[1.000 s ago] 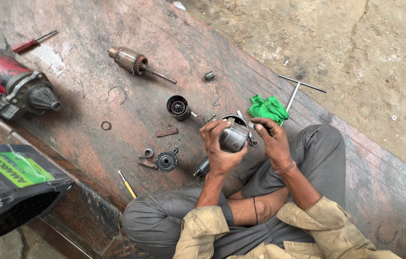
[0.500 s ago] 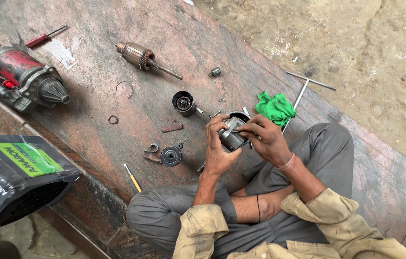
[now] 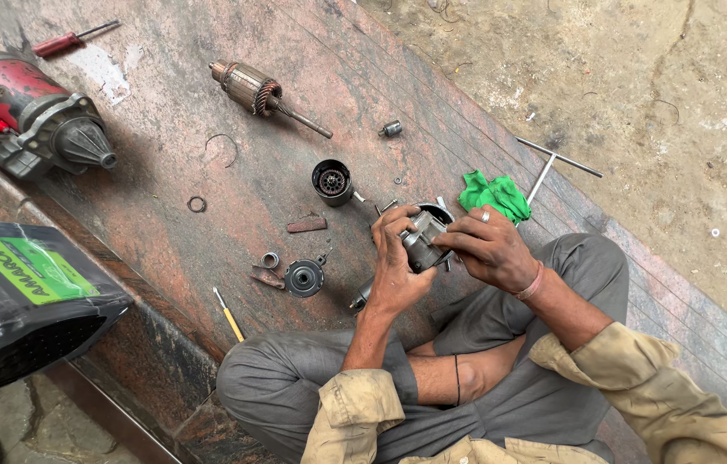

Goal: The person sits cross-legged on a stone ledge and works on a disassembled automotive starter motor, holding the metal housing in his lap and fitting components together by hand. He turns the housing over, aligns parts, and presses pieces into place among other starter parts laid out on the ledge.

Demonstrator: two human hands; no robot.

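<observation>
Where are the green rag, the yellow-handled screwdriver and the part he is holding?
green rag [image 3: 494, 194], head view, middle of the crumpled cloth.
yellow-handled screwdriver [image 3: 232, 321], head view, on the yellow handle.
metal housing [image 3: 423, 238], head view, grey body showing between both hands.

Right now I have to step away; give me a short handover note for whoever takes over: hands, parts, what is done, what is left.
Left hand and right hand both grip the grey metal housing above the lap.
On the stone slab: armature, black cup-shaped part, small round cap, ring, yellow-handled screwdriver, green rag, T-handle wrench, and a whole red motor far left.
Done: unit is apart, parts laid out.
Left: the housing is in hand, with the loose parts not yet fitted.
</observation>
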